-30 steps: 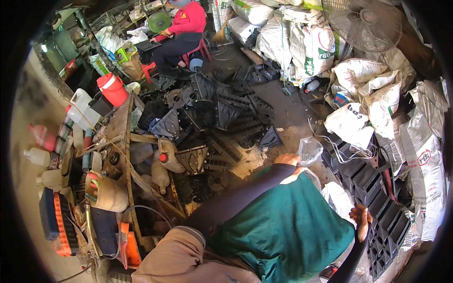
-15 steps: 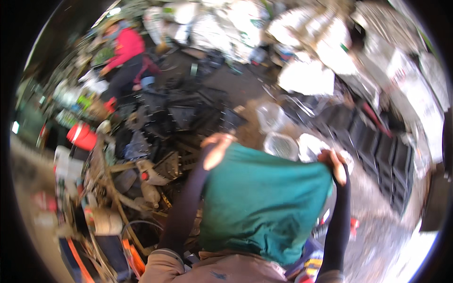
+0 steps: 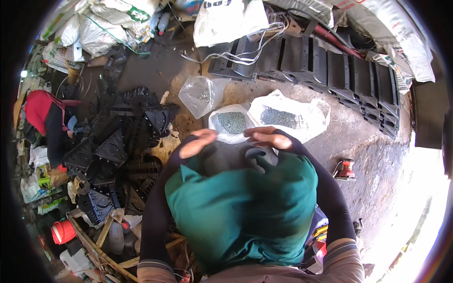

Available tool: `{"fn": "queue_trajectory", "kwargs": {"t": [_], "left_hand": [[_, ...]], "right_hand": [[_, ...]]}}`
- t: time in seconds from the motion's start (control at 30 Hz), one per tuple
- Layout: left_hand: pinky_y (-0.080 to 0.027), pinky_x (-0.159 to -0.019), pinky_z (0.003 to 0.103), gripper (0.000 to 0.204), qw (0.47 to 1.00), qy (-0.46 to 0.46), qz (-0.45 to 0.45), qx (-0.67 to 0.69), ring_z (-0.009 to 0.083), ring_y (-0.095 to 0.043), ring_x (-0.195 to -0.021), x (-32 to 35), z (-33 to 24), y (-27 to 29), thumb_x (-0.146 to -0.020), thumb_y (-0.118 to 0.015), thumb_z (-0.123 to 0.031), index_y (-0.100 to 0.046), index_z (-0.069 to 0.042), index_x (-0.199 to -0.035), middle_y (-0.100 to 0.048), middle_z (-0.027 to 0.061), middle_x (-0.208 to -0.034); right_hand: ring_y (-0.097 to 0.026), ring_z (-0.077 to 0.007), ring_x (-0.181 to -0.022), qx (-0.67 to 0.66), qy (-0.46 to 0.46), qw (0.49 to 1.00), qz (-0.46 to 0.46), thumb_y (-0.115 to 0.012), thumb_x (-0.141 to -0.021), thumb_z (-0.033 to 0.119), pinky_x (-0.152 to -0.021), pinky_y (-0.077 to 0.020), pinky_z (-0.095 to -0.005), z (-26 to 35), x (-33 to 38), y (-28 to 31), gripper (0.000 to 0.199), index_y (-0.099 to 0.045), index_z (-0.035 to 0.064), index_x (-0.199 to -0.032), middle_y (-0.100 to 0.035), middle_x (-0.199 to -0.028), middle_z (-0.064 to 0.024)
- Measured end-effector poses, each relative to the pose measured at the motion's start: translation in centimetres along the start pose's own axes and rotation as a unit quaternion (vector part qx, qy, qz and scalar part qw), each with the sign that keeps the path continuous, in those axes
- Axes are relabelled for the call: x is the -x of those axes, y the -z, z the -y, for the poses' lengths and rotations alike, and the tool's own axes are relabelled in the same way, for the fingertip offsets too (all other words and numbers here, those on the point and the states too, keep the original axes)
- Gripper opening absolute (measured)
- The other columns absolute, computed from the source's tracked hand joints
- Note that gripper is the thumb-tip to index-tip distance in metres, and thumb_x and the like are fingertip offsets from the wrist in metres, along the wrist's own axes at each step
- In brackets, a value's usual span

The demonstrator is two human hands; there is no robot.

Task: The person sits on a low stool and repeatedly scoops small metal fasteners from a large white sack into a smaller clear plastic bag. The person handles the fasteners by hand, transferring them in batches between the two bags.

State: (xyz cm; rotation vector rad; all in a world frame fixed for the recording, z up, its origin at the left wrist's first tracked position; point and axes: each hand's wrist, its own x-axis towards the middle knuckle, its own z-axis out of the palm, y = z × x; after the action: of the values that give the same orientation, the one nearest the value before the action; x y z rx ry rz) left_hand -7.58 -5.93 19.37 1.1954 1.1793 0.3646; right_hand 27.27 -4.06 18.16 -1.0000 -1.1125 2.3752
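Note:
A clear plastic bag point(image 3: 231, 137), open at the top, holds many small grey screws or nails point(image 3: 232, 122). My left hand point(image 3: 198, 143) is at the left end of its near rim, fingers closed on the plastic. At the right end, my right hand point(image 3: 270, 138) pinches the same rim between fingers and thumb. A green cloth point(image 3: 240, 212) drapes over my lap, below both hands and free of them. Between cloth and bag sits a dark, rounded shape point(image 3: 226, 161) that I cannot make out. A white bag point(image 3: 314, 115) of similar fasteners stands to the right.
Another clear bag point(image 3: 200, 96) lies behind, with a few fasteners. Black moulded panels point(image 3: 325, 68) line up at the far right. A red sander point(image 3: 346, 169) rests on the floor. Black plastic parts point(image 3: 113, 146) pile up at left, beside a person in red point(image 3: 40, 113).
The green cloth, held stretched by both hands earlier, now lies over my lap. Both hands have let it go and come together at the bag's rim. My view has turned rightward.

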Motion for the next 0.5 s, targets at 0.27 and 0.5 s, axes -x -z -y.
{"fn": "queue_trajectory", "kwargs": {"t": [0.27, 0.5], "left_hand": [[-0.042, -0.096, 0.042, 0.019, 0.775, -0.178, -0.136, -0.591, 0.0306, -0.059, -0.095, -12.4, 12.5, -6.3, -0.079, -0.06, -0.019, -0.064, -0.003, -0.088, -0.062, 0.0142, -0.091], [-0.04, -0.098, 0.043, 0.009, 0.821, -0.128, -0.072, -0.552, 0.0306, -0.06, -0.08, -10.6, 11.3, -3.3, -0.069, -0.062, -0.012, -0.06, -0.006, -0.075, -0.06, 0.0137, -0.069]], "right_hand": [[-0.052, -0.0386, -0.115, 0.699, 0.145, 0.681, -0.163, -0.054, -0.088, 0.014, -0.099, -0.0413, -0.0418, -17.7, -16.6, 4.6, 0.036, -0.052, 0.0008, -0.122, -0.057, -0.112, -0.0221], [-0.06, -0.0278, -0.082, 0.695, 0.198, 0.658, -0.214, -0.06, -0.068, 0.009, -0.085, -0.0464, -0.0479, -12.7, -14.2, 6.4, 0.004, -0.056, 0.0079, -0.07, -0.059, -0.074, -0.0113]]}}
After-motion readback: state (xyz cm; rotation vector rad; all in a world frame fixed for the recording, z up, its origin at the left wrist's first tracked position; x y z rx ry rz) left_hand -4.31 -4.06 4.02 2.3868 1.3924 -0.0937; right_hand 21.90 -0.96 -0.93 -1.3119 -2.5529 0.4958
